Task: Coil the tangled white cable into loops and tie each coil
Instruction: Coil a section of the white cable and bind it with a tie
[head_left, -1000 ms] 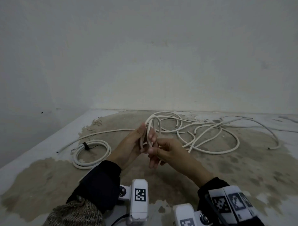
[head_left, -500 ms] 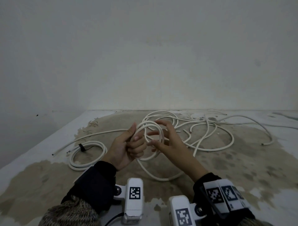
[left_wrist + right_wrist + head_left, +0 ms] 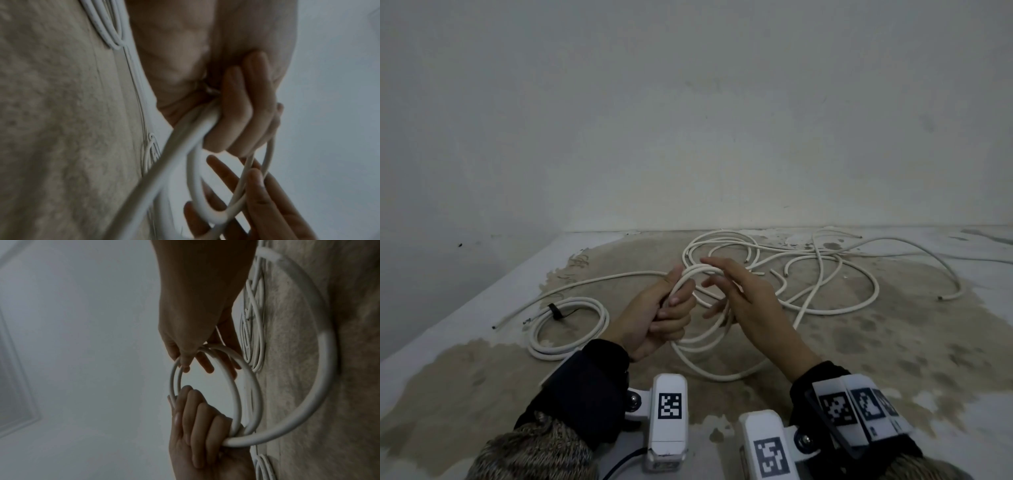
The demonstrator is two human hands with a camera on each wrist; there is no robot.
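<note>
Your left hand (image 3: 654, 318) grips the gathered loops of the white cable (image 3: 702, 329), fingers curled round the bundle at its left side, held above the bench (image 3: 893, 359). Your right hand (image 3: 750, 301) is spread, fingers straight, touching the loops on their right side; the right wrist view shows the fingertips (image 3: 205, 368) resting on the strands, not wrapped round them. One larger loop hangs from the bundle toward you and lies on the bench.

The loose tangle (image 3: 825, 274) lies just behind the hands, reaching rightward, its far strands near the wall (image 3: 688, 137) where the bench ends. A finished coil (image 3: 568, 325) with a black tie (image 3: 554, 311) lies to the left, close to the bench's left edge and apart from your left sleeve. Bare bench shows to the right front.

Against the frame half a second earlier, your right-hand fingers have straightened and opened off the cable, and the hanging loop sits slightly nearer you. The tied coil has not moved.
</note>
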